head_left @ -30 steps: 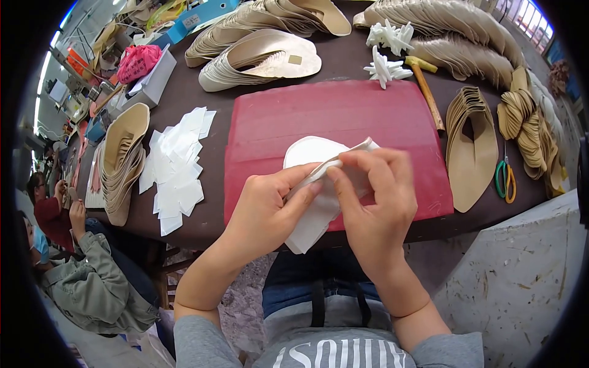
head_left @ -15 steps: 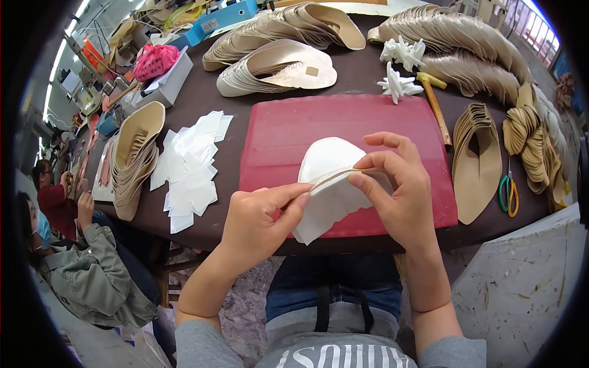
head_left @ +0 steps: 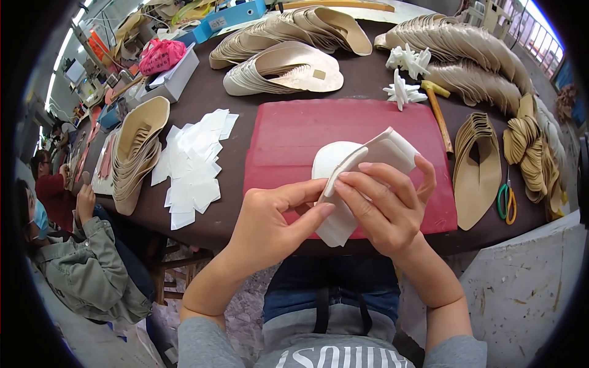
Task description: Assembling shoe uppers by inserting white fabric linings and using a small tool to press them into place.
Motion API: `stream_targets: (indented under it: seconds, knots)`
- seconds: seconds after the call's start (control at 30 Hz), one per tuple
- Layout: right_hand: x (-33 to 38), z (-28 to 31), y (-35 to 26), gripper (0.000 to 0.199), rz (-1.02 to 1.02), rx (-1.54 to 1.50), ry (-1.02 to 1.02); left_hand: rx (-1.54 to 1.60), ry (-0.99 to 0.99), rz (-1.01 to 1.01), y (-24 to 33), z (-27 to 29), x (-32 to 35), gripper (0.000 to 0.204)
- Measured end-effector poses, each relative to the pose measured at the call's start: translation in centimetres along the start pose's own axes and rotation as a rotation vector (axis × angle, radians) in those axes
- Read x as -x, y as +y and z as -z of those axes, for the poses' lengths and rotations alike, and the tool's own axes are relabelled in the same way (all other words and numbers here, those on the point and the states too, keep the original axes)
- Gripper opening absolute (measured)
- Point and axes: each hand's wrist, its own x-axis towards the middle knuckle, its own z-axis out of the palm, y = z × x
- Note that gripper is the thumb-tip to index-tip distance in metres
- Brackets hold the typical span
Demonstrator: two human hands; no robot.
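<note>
A white shoe upper (head_left: 333,156) with a rounded toe end is held up over the red mat (head_left: 285,126). My left hand (head_left: 270,218) pinches its folded edge between thumb and forefinger. On the other side, the fingers of my right hand (head_left: 389,214) press along the same raised edge, with the little finger stuck out. One side of the upper stands up behind my right fingers. Another flap hangs down between my hands, partly covered by them.
White paper pieces (head_left: 193,165) lie left of the mat, beside stacked beige uppers (head_left: 138,156). To the right are a hammer (head_left: 438,113), more beige uppers (head_left: 475,172) and scissors (head_left: 507,202). Two white spiky clusters (head_left: 405,92) sit behind the mat. A co-worker (head_left: 92,264) sits at left.
My right hand has turned over the upper's edge, its fingers now lying along it. The upper has tilted and shifted slightly right, its far side rising. My left hand keeps its pinch.
</note>
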Motion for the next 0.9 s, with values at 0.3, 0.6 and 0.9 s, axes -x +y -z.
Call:
stream_targets:
  seconds: [0.3, 0.6, 0.9]
  knots:
    - [0.1, 0.0, 0.1, 0.019, -0.057, -0.073, 0.009, 0.004, -0.066, 0.185, 0.5, 0.2, 0.1, 0.031]
    - [-0.5, 0.6, 0.6, 0.023, -0.084, -0.191, -0.122, -0.090, 0.131, 0.010, -1.6, -0.7, 0.1, 0.024]
    - [-5.0, 2.5, 2.6, 0.018, -0.121, -0.185, -0.335, -0.606, 0.254, -0.466, 0.0, 0.1, -0.7, 0.021]
